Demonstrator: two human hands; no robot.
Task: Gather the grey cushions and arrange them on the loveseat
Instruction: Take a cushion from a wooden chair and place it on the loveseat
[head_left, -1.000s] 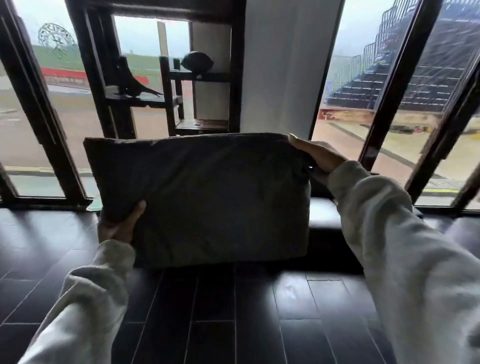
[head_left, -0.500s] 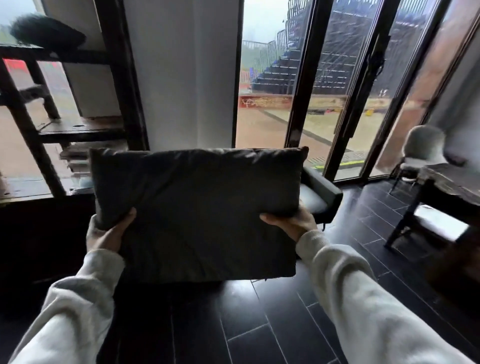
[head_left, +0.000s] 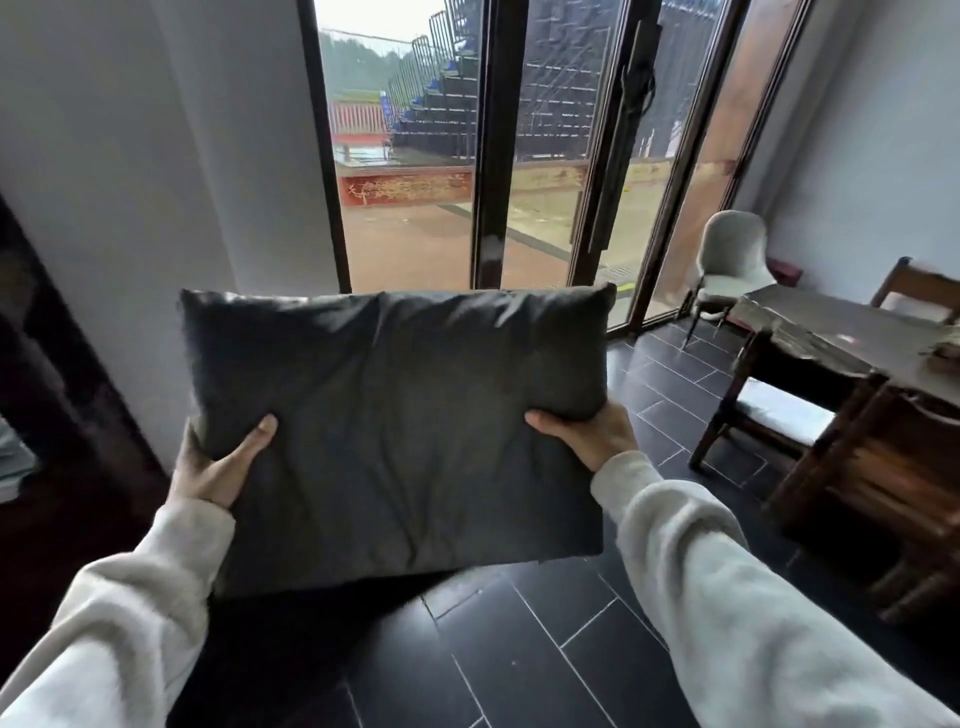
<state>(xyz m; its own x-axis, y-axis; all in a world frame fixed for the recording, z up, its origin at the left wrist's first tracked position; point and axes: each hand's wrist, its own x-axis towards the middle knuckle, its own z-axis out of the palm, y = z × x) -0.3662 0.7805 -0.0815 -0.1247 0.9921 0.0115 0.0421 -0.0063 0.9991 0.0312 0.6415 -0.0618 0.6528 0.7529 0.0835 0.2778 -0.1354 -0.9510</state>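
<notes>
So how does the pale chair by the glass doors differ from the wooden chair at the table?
The pale chair is light grey, upholstered, with a rounded shell back; the wooden chair has a dark, angular wood frame and only a pale seat pad. The pale chair stands in the corner, clear of the table; the wooden chair is partly tucked under it. Both stand empty on the dark tiled floor.

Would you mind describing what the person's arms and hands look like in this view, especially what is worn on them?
Both arms are covered by long, loose sleeves of a soft, fleecy off-white fabric, the left sleeve and right sleeve each ending in a snug cuff at the wrist. The left hand and right hand are bare: no gloves, rings, watch or markings show.
</notes>
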